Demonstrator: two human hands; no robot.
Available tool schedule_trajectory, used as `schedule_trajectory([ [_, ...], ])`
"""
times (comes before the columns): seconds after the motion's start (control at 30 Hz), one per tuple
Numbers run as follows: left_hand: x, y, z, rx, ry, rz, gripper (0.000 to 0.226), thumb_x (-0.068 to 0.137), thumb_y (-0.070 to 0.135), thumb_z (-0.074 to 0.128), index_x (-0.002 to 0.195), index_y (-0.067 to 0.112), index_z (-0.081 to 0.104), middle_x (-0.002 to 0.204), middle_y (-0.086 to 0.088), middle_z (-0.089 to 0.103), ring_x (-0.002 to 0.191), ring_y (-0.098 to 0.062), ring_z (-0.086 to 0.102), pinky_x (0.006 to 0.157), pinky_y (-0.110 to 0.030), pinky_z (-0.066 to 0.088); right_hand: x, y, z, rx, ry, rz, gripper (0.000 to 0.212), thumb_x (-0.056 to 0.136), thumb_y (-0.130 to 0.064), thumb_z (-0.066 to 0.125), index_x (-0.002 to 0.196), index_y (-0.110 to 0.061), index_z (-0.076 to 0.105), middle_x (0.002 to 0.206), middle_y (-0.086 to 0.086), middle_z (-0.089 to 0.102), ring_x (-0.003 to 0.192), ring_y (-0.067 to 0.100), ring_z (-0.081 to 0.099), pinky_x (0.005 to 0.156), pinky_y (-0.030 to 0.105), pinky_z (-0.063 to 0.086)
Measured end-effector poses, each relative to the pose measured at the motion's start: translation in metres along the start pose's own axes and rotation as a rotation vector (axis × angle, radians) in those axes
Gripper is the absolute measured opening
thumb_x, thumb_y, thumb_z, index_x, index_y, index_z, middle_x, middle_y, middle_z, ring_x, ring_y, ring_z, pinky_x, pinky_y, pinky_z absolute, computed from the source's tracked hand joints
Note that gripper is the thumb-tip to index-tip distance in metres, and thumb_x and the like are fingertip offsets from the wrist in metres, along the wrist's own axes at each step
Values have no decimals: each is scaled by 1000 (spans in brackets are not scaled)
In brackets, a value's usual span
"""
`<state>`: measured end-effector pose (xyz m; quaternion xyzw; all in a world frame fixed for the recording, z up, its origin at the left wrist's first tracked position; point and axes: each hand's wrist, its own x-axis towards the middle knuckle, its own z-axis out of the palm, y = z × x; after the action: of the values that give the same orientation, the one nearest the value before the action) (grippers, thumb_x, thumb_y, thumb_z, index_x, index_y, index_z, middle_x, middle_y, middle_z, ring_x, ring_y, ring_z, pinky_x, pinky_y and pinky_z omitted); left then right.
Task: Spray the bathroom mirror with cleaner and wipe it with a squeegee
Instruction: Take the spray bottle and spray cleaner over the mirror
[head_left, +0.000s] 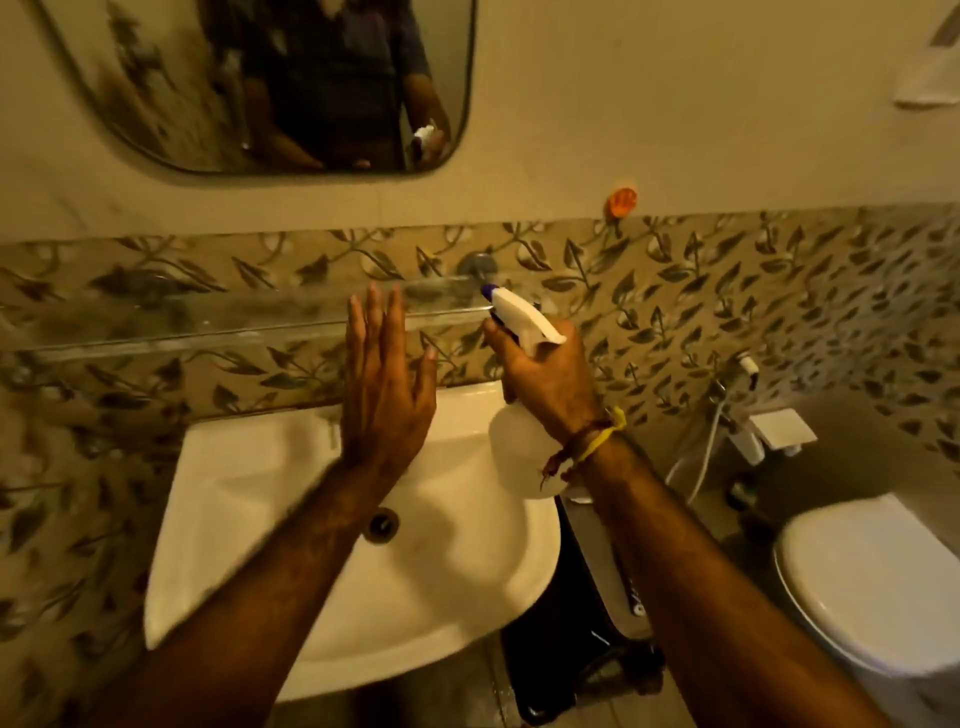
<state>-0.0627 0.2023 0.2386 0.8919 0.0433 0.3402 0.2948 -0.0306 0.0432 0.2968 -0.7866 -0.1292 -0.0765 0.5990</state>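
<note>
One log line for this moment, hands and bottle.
right hand grips spray bottle over sink | left hand open, empty | mirror above

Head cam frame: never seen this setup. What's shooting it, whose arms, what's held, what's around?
There is no robot here. A person wears a wide-angle camera on the head, looking forward and down, so the two bare arms are their own. The right hand grips a white spray bottle, its nozzle pointing up and left towards the wall. The left hand is open with straight fingers and holds nothing. Below is a white sink, above it a glass shelf and the mirror. A toilet stands at right. No squeegee is visible.
</note>
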Motion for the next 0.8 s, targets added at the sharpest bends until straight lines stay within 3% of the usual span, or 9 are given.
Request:
schedule_trajectory([
  [0.1, 39, 0, -44, 52, 140, 131, 68, 104, 29, 50, 161, 8, 21, 170, -16, 12, 158, -33, 3, 128, -51, 14, 19, -64, 24, 27, -126, -117, 29, 90, -33, 64, 111, -13, 63, 77, 4, 66, 43, 5, 61, 44, 16, 48],
  [0.23, 105, 1, -107, 135, 353, 248, 66, 104, 27, 51, 160, 6, 23, 168, -20, 15, 157, -37, 9, 126, -54, 21, 43, -146, 47, 40, -238, -334, 27, 93, -26, 60, 117, -12, 58, 91, 14, 66, 49, 16, 66, 44, 24, 54],
  [0.33, 159, 4, -161, 153, 477, 316, 64, 105, 26, 48, 160, 4, 25, 168, -19, 17, 157, -37, 10, 126, -54, 19, 65, -199, 56, 21, -222, -510, 31, 94, -21, 59, 121, -6, 58, 99, 18, 66, 63, 19, 65, 53, 32, 58],
  [0.4, 195, 7, -198, 202, 533, 341, 64, 106, 29, 47, 161, 6, 24, 169, -17, 15, 158, -34, 8, 127, -53, 17, 79, -237, 59, 34, -174, -584, 34, 93, -23, 60, 123, -7, 60, 103, 14, 69, 71, 16, 63, 65, 27, 55],
  [0.47, 230, 11, -236, 250, 566, 352, 66, 106, 32, 46, 162, 10, 20, 170, -14, 12, 158, -31, 6, 128, -51, 16, 92, -276, 59, 17, -161, -648, 33, 93, -27, 61, 120, -8, 64, 101, 11, 71, 74, 15, 62, 65, 21, 51],
  [0.6, 293, 15, -296, 288, 522, 263, 72, 104, 42, 47, 163, 15, 16, 172, -8, 6, 159, -26, -2, 128, -49, 13, 116, -339, 55, -108, -138, -741, 32, 93, -33, 59, 116, -11, 66, 91, 4, 70, 61, 8, 59, 53, 14, 43],
  [0.7, 329, 14, -325, 284, 386, 112, 82, 102, 53, 48, 164, 19, 7, 172, -4, -5, 158, -21, -10, 127, -50, 9, 131, -369, 45, -66, -107, -779, 24, 93, -32, 59, 110, -17, 67, 73, -6, 67, 41, -1, 59, 39, 13, 43],
  [0.8, 348, 6, -333, 315, 235, 37, 96, 98, 64, 47, 163, 18, -7, 171, -4, -14, 157, -23, -13, 126, -45, 1, 145, -389, 42, -96, -41, -817, 22, 91, -36, 60, 110, -25, 66, 75, -3, 66, 40, 6, 60, 36, 16, 44],
])
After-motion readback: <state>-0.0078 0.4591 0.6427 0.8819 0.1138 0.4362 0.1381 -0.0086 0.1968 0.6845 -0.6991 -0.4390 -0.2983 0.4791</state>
